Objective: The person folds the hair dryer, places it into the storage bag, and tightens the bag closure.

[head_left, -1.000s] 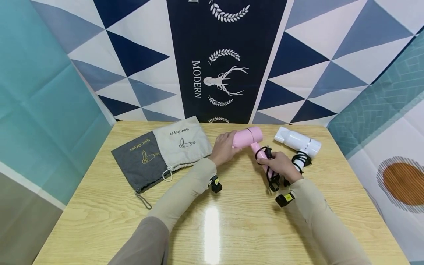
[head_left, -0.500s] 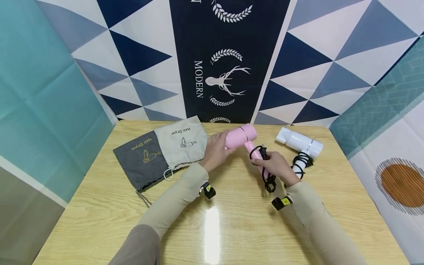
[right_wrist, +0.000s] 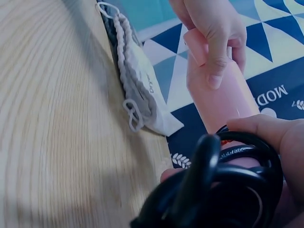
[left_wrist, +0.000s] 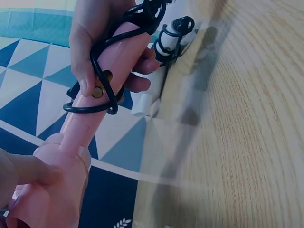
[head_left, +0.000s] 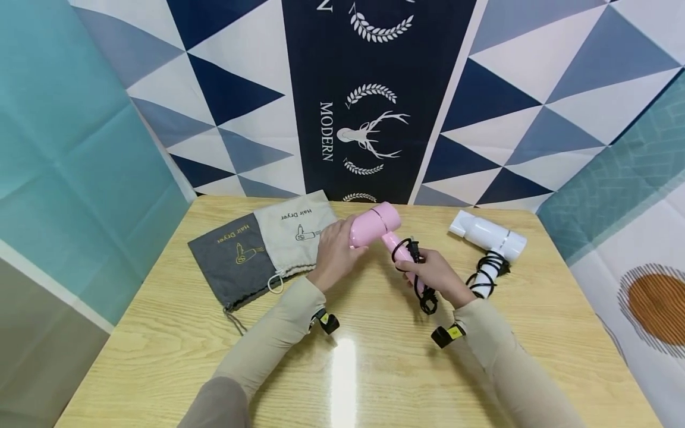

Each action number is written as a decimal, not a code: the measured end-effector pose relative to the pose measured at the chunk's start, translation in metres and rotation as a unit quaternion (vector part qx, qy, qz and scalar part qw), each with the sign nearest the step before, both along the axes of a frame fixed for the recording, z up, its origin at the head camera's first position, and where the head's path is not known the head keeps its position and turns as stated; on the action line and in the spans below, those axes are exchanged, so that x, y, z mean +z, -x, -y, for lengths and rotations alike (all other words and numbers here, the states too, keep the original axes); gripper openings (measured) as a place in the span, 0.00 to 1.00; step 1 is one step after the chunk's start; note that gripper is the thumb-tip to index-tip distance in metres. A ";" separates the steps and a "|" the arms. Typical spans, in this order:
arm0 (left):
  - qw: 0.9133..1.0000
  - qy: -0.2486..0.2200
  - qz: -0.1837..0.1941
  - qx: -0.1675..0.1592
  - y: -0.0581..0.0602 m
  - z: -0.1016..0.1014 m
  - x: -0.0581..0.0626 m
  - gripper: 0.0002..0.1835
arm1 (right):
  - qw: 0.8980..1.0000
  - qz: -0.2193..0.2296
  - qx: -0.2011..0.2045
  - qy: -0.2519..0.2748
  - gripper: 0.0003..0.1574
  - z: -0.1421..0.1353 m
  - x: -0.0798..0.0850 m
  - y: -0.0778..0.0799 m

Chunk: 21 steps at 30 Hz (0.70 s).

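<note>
Mid-frame, my left hand [head_left: 335, 250] and right hand [head_left: 436, 276] grip the pink dryer [head_left: 371, 227]: two-handed hold, I judge, next needing steadiness.

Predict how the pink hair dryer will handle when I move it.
The pink hair dryer is probably stiff, looking hard-shelled under the left hand. Its smooth, rounded barrel may slip. The black cord, loosely looped round the handle, looks flexible and could sway or snag near the right hand.
</note>
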<state>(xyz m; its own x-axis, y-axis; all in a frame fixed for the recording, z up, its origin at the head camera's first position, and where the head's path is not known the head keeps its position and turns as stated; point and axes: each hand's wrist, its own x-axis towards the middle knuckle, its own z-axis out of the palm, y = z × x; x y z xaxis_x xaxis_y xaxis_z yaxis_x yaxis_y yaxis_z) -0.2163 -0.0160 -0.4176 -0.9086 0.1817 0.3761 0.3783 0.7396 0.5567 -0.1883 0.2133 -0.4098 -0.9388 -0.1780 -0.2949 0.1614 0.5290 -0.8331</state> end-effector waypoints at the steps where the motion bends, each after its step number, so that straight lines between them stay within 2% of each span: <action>1: 1.000 -0.001 0.000 0.003 -0.001 0.002 0.000 0.40 | 1.000 0.002 0.001 0.003 0.26 0.002 0.000 0.000; 6: 1.000 -0.003 -0.015 0.019 -0.005 0.009 0.002 0.41 | 1.000 -0.001 0.015 0.003 0.25 0.009 0.001 0.002; 11: 0.999 -0.002 -0.024 0.027 -0.007 0.013 0.002 0.42 | 1.000 0.002 0.008 -0.001 0.28 0.015 0.000 0.003; 15: 1.000 -0.007 -0.003 0.030 -0.009 0.014 0.001 0.42 | 1.000 0.005 -0.003 0.009 0.28 0.017 0.001 0.000; 21: 0.999 0.009 0.045 0.016 -0.009 0.017 -0.001 0.42 | 1.000 0.005 -0.017 0.002 0.28 0.017 0.001 -0.004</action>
<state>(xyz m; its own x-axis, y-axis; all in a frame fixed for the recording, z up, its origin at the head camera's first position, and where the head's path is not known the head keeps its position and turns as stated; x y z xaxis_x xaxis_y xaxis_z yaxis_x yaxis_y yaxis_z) -0.2072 -0.0332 -0.4183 -0.9442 0.1574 0.2895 0.3028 0.7609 0.5739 -0.1844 0.1961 -0.4091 -0.9416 -0.1469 -0.3029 0.1871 0.5197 -0.8336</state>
